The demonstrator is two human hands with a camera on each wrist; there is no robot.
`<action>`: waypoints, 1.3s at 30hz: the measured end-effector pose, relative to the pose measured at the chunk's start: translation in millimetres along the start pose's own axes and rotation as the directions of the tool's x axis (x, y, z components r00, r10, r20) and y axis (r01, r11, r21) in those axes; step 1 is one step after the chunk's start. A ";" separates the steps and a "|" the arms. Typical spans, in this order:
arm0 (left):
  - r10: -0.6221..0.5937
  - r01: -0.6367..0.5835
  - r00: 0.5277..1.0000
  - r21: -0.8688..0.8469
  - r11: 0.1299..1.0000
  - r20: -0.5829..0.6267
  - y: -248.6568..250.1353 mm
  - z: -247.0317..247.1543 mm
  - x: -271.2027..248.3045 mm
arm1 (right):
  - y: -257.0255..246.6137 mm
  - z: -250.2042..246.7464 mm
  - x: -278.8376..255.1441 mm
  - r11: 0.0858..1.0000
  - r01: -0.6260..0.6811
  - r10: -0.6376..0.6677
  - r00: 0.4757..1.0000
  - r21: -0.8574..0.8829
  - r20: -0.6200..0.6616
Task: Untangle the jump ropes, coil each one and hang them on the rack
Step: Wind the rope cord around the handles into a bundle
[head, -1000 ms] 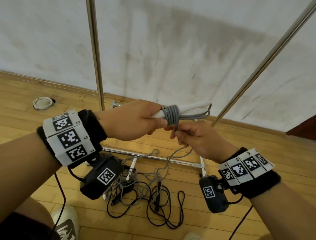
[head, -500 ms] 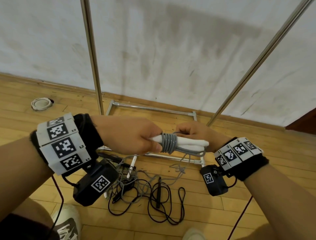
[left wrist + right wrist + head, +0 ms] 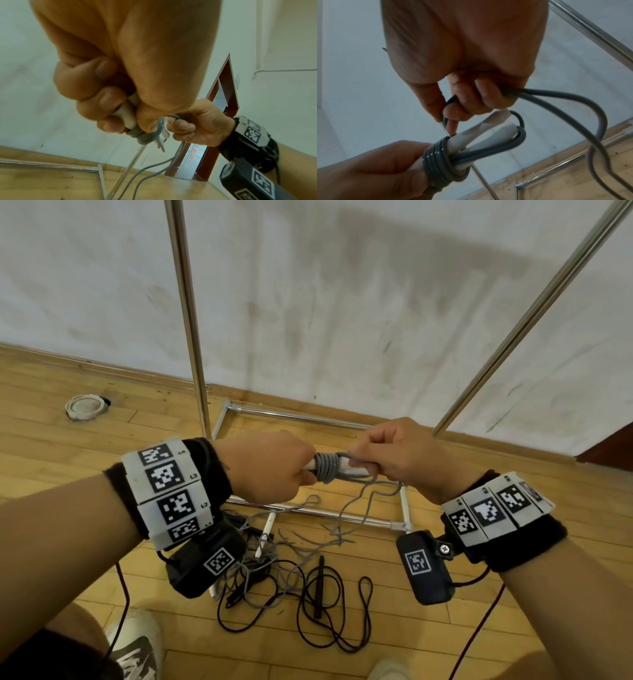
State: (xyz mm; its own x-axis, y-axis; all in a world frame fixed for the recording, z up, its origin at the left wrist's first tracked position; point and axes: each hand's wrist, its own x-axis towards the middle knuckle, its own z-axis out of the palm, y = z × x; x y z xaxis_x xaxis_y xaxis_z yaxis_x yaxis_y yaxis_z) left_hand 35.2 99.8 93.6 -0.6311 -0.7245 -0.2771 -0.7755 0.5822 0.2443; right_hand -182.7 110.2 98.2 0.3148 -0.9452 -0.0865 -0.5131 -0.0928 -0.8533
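Note:
My left hand (image 3: 291, 474) grips two white handles (image 3: 488, 132) of a grey jump rope side by side. Several turns of grey rope (image 3: 327, 470) are wound tightly round them next to the left hand's fingers (image 3: 109, 102). My right hand (image 3: 370, 467) is over the handles' free ends and holds the loose grey strand (image 3: 556, 97) in its curled fingers. From it the strand hangs to the floor. There a black jump rope (image 3: 366, 611) with a black handle (image 3: 320, 587) lies tangled with grey rope (image 3: 291, 563) and another white handle (image 3: 265, 535).
The metal rack stands just behind my hands: left pole (image 3: 186, 320), slanting right pole (image 3: 513, 337) and base frame (image 3: 308, 419) on the wooden floor against a white wall. A white round fitting (image 3: 84, 407) lies at far left. My shoe (image 3: 137, 642) is near the tangle.
Both hands have come lower. My right hand has gone from under the handles, round behind them, to above their free ends, carrying the grey strand with it.

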 end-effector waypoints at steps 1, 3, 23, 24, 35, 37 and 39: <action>-0.013 0.014 0.999 0.005 1.000 -0.039 -1.1 -0.1 1.3 | -2.2 1.3 -1.6 1.000 -0.001 0.002 1.000 0.021 -0.010; -0.046 0.044 0.991 -0.021 0.999 -0.129 -3.2 0.6 3.5 | -4.2 5.1 -3.8 0.999 -0.005 0.008 0.998 0.051 -0.056; -0.069 -0.135 0.940 -0.551 0.824 -0.333 -2.3 -20.6 -9.6 | 23.3 19.6 -6.7 0.963 0.183 -0.124 0.954 0.200 -0.274; -0.048 -0.144 0.947 -0.553 0.821 -0.319 -2.1 -21.5 -11.5 | 23.9 19.0 -7.6 0.965 0.182 -0.130 0.957 0.187 -0.259; 0.171 -0.191 0.982 -0.464 0.865 -0.086 2.5 -19.3 -25.0 | 49.8 2.3 -3.1 0.980 0.073 -0.059 0.995 -0.186 0.080; 0.191 -0.190 0.981 -0.428 0.884 -0.042 2.7 -19.8 -25.9 | 48.1 -2.6 -0.8 0.987 0.017 0.000 0.995 -0.159 0.103; 0.187 -0.168 0.982 -0.378 0.910 0.015 2.8 -17.2 -25.1 | 47.6 -3.3 1.7 0.958 0.086 -0.054 0.991 -0.273 0.124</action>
State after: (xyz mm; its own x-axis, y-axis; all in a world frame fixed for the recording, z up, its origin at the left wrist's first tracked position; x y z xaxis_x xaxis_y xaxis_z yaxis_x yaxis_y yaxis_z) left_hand 49.2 113.3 117.3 -0.7652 -0.5972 -0.2405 -0.5943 0.5117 0.6205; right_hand -209.2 103.1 59.1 0.4386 -0.8927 -0.1033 -0.6822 -0.2559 -0.6849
